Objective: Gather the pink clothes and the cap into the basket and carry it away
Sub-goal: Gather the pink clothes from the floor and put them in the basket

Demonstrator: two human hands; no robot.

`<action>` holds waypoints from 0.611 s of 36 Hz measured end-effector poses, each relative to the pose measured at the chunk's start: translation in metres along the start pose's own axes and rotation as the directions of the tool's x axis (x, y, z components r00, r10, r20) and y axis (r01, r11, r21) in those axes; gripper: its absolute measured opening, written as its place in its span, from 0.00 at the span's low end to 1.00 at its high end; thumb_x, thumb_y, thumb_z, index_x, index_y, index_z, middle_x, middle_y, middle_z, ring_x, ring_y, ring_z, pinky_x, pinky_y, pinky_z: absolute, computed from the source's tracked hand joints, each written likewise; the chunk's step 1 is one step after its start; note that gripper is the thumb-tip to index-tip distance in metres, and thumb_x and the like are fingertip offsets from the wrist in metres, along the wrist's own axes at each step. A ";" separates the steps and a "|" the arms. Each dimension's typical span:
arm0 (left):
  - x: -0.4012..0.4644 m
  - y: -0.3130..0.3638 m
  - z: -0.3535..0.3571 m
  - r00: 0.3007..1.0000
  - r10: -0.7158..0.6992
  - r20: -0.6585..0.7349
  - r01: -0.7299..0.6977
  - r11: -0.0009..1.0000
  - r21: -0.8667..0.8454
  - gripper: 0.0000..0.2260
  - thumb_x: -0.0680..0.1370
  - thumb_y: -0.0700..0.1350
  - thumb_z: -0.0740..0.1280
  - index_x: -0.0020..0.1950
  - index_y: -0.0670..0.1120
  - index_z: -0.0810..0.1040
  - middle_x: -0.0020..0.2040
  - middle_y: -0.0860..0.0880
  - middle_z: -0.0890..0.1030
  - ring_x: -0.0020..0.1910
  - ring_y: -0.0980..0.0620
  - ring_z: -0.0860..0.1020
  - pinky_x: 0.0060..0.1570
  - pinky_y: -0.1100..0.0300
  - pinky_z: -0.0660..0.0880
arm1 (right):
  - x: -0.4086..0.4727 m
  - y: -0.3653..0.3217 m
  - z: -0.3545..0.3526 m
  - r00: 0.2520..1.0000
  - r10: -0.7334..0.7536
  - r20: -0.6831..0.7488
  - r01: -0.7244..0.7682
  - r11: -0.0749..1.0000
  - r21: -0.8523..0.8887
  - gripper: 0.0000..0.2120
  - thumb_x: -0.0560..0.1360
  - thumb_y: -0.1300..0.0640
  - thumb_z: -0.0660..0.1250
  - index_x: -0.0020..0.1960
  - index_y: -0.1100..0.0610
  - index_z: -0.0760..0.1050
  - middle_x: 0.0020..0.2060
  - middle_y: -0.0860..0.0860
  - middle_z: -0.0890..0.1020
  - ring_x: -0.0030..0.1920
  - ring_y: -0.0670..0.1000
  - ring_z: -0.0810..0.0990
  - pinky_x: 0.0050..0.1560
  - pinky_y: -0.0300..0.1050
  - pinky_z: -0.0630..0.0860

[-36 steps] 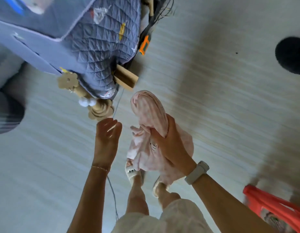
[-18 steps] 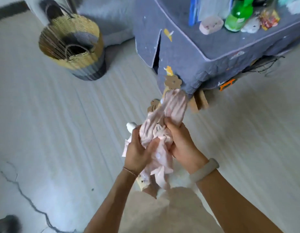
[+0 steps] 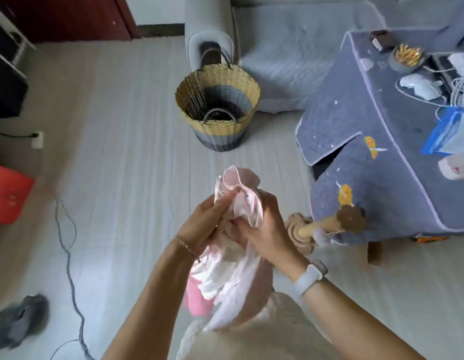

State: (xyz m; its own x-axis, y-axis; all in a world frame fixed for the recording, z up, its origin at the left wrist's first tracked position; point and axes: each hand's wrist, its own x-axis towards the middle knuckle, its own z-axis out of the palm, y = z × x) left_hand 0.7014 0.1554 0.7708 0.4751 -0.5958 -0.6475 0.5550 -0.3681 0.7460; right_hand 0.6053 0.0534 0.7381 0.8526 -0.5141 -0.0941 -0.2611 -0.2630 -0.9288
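Observation:
A bundle of pale pink clothes (image 3: 233, 266) hangs in front of my body, bunched at the top and trailing down past my waist, with a brighter pink piece at its lower left. My left hand (image 3: 202, 224) grips the bundle from the left and my right hand (image 3: 267, 227) grips it from the right, both closed on the cloth. A woven basket (image 3: 217, 126), yellow at the rim and grey-blue below, stands upright on the floor ahead of me, apart from my hands. I see no cap in view.
A table under a blue quilted cover (image 3: 397, 141) with clutter on top stands at the right, a wooden toy (image 3: 327, 227) by its corner. A grey sofa (image 3: 290, 55) sits behind the basket. A cable (image 3: 67, 245), a grey slipper (image 3: 20, 320) and a red stool (image 3: 7, 193) lie at the left.
My left hand has joined my right on the pink clothes. My view has swung up and round, bringing the basket to the middle ahead of me.

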 end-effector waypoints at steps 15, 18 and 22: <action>0.114 0.090 -0.074 0.571 0.453 -0.684 -0.044 0.850 0.525 0.13 0.74 0.44 0.65 0.56 0.41 0.77 0.57 0.41 0.78 0.57 0.44 0.77 0.52 0.60 0.69 | 0.233 -0.024 -0.011 0.994 0.008 0.106 0.010 0.986 -0.169 0.16 0.68 0.64 0.68 0.56 0.59 0.74 0.46 0.51 0.76 0.46 0.49 0.76 0.39 0.18 0.65; 0.147 0.110 -0.092 0.589 0.465 -0.661 0.010 0.814 0.581 0.12 0.75 0.44 0.65 0.56 0.41 0.77 0.57 0.41 0.78 0.56 0.42 0.77 0.51 0.59 0.70 | 0.290 -0.040 -0.016 1.000 -0.031 0.001 0.031 0.983 -0.182 0.15 0.69 0.64 0.68 0.55 0.61 0.74 0.45 0.49 0.74 0.45 0.49 0.73 0.38 0.19 0.66; 0.204 0.145 -0.121 0.634 0.446 -0.632 0.036 0.799 0.600 0.12 0.75 0.45 0.63 0.57 0.42 0.77 0.58 0.41 0.79 0.57 0.42 0.76 0.56 0.54 0.72 | 0.368 -0.072 -0.025 0.993 -0.068 -0.097 0.054 0.989 -0.135 0.15 0.70 0.63 0.66 0.57 0.59 0.73 0.46 0.50 0.76 0.45 0.48 0.74 0.38 0.19 0.66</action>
State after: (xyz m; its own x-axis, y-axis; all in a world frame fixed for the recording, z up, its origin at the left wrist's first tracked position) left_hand 0.9615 0.0671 0.7276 0.9802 -0.0911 -0.1759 0.0504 -0.7438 0.6664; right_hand 0.9268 -0.1371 0.7791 0.8202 -0.5720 0.0045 -0.2730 -0.3984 -0.8756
